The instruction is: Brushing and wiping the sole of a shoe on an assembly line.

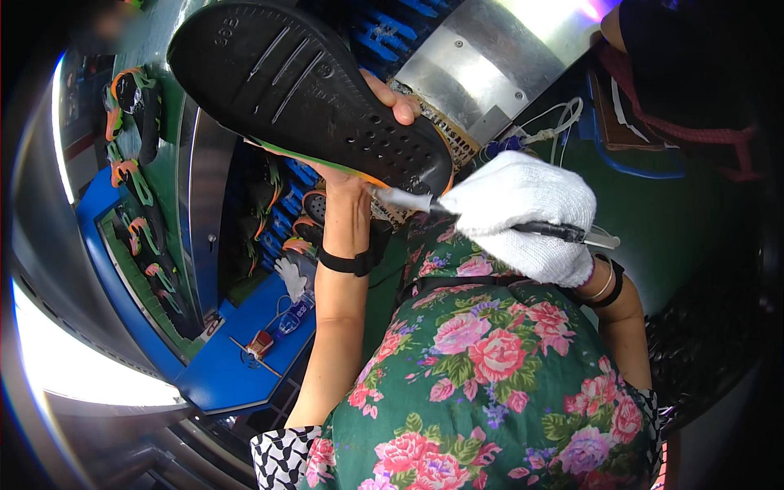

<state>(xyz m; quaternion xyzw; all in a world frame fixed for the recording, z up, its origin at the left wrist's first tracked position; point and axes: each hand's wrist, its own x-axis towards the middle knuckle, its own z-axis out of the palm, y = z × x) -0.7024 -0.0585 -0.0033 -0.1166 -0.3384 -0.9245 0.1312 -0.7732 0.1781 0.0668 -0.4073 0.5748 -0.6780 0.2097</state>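
My bare left hand (392,100) holds up a clog-like shoe (302,90) by its middle, fingers wrapped over its edge. Its black sole faces up, with grooves and small holes; orange and green show along the lower edge. A white knit glove covers my right hand (523,204), which is closed around a slim tool with a black handle (549,231). The tool's pale, narrow tip (404,198) points left, close by the shoe's lower edge. Whether it touches the shoe, I cannot tell. The exact kind of tool is unclear.
Several orange, green and black shoe parts (135,171) lie on a green surface at the left. A blue bench (220,371) bears a spare white glove (291,276) and a bottle (294,317). Metal plating (474,65) and white cables (563,114) are beyond my hands.
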